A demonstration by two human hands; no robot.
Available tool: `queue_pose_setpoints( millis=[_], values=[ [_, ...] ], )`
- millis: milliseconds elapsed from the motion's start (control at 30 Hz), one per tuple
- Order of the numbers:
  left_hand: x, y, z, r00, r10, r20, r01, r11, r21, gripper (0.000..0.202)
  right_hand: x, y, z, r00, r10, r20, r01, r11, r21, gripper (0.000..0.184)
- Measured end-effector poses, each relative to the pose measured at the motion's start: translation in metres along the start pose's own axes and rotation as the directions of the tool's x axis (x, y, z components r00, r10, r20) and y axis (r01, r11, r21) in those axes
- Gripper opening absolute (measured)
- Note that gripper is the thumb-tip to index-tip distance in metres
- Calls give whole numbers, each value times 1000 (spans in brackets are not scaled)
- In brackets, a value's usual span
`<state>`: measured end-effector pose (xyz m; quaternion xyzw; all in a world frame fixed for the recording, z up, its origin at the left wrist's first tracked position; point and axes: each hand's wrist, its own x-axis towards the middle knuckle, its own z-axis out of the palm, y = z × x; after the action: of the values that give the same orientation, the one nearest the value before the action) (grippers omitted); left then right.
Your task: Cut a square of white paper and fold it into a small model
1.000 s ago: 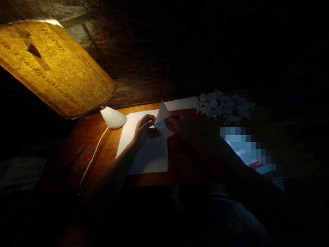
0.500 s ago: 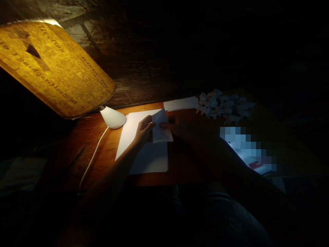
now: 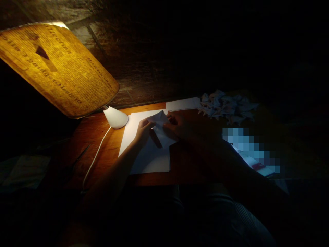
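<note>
White paper, folded and creased (image 3: 164,127), is held up between both hands over a stack of blank sheets (image 3: 151,164) on the wooden counter (image 3: 87,128). The left hand (image 3: 144,129) pinches its upper left side, thumb laid on the near face; the right hand (image 3: 177,126), deep in shadow, grips the right side with its thumb pressed to the surface and fingers curled close. A dark strip, apparently shadow, runs beside the paper's lower left edge

A second ago the piece rose to a tall, sharp point between the hands; half a second ago it showed as an almost rectangular panel with a level lower edge. Now it is turned aslant, its top corner lower than that first peak and its lower right corner reaching past the edge of the stack. Both hands have stayed on it throughout, and the whole view has shifted slightly, so the lamp (image 3: 117,117) sits a little further right in the picture

Unchanged on the counter are the heap of folded paper pieces (image 3: 227,106), the narrow sheets (image 3: 182,104) just beside it, the lit screen (image 3: 249,161) near the right forearm, and the white cable (image 3: 94,157)
</note>
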<state>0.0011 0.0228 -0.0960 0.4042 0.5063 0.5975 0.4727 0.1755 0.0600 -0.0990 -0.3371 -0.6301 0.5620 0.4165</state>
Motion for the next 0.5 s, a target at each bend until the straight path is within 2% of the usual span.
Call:
queue_pose_setpoints(
  millis=[100,267,433,500],
  values=[
    [-1,1,1,1000,1,17,-1,1000,14,23,2,5,2,997,-63,-42,64,998,19,18],
    [0,2,-2,1000,-27,1,27,999,45,21,7,15,4,988,-144,-50,143,990,-13,13],
    [2,4,-2,999,25,-22,-24,999,47,16,5,14,1,988,-140,66,139,990,25,10],
    [2,4,-1,1000,11,-16,-11,999,30,15,2,12,1,984,-137,111,134,990,40,11]
  ],
)
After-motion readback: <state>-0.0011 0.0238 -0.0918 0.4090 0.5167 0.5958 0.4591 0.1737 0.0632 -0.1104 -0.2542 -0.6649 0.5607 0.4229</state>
